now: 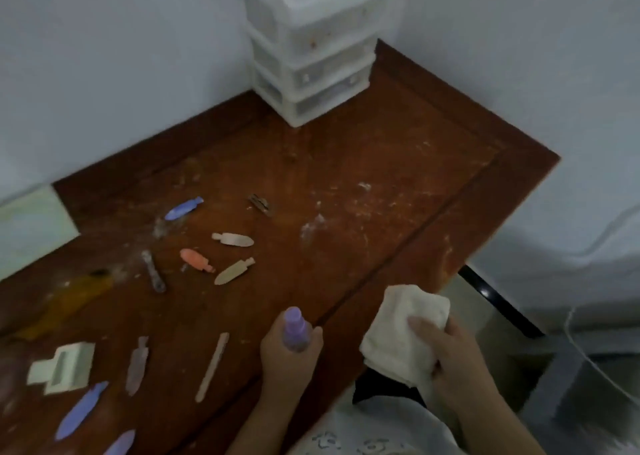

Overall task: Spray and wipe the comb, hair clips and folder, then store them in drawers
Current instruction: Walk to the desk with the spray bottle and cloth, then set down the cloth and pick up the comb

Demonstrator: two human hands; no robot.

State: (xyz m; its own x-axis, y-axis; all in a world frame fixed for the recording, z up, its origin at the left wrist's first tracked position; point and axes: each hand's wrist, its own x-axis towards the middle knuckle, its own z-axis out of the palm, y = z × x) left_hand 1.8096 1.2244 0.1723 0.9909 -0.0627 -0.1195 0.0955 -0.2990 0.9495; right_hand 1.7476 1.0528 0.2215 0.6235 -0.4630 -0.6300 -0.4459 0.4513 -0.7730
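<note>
Several hair clips (232, 239) lie scattered flat across the wooden table (381, 163), well apart from the white drawer unit (311, 70) standing in the far corner. My left hand (289, 354) is wrapped around the purple spray bottle (294, 328), nozzle end up, just above the near table edge. My right hand (450, 354) grasps a folded white cloth (398, 333), thumb pressed on top.

Handling notes, as judgement:
- The flat clips, such as the orange clip (194, 259) and the blue clip (183, 208), look light, thin and stiff. I expect them to slide on the wood under a wipe, so I would pinch each by its narrow stem end and wipe along the blade.
- The cream claw clip (62, 368) is bulkier; I would take it by its body rather than its edges.
- The long slim piece (213, 366) near my left hand looks rigid and narrow; I would hold one end.

A yellow object (65, 302) at left is too blurred to identify as the comb. A pale sheet (31, 226) at the far left edge may be the folder; I cannot tell.
</note>
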